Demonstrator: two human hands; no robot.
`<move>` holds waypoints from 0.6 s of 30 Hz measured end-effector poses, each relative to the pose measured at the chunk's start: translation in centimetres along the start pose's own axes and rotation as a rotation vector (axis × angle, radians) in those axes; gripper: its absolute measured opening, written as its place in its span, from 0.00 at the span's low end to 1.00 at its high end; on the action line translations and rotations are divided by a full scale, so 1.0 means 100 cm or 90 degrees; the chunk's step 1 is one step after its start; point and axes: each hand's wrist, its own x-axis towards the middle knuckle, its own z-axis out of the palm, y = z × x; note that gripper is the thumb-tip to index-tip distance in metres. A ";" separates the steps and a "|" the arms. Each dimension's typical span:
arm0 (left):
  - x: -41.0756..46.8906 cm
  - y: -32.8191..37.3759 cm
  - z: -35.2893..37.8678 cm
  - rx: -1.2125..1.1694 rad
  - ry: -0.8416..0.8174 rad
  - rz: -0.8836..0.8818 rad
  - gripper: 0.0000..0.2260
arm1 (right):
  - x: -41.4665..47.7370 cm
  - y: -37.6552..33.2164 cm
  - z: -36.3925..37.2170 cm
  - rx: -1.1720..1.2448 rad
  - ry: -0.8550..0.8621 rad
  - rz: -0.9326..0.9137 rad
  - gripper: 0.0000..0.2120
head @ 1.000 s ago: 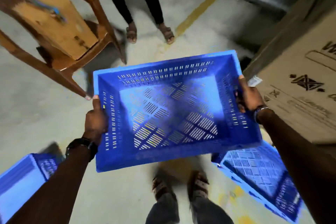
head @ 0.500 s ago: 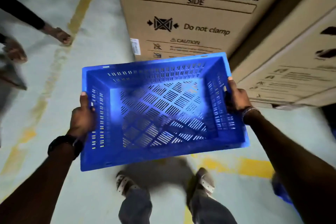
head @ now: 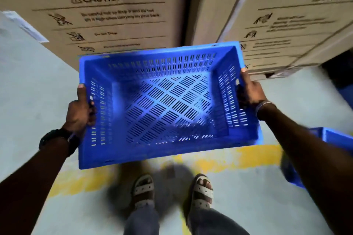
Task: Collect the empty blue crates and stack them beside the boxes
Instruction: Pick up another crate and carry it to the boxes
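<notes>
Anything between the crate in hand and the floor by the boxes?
Nothing visible does. The left hand and right hand grip the blue crate just short of the cardboard boxes; the crate hides the floor beneath it. A second blue crate sits off to the right, behind the right arm.

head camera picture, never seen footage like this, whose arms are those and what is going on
No machine here: the camera sits on a person's head and looks forward and down, so the two arms are that person's own. The left hand and right hand each have a grip on one end wall of an empty blue crate, held in the air above the sandalled feet. Straight ahead stand two big cardboard boxes printed with caution notices. On the grey floor runs a worn yellow line, and part of another blue crate shows behind the right arm.
</notes>
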 end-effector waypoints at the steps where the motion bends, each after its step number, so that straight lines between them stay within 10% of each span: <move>1: 0.010 -0.006 0.011 0.002 -0.006 0.001 0.28 | 0.012 0.010 0.002 0.005 0.003 0.002 0.31; 18: 0.086 -0.069 0.094 0.027 -0.035 -0.017 0.29 | 0.112 0.077 0.019 -0.022 -0.022 0.041 0.31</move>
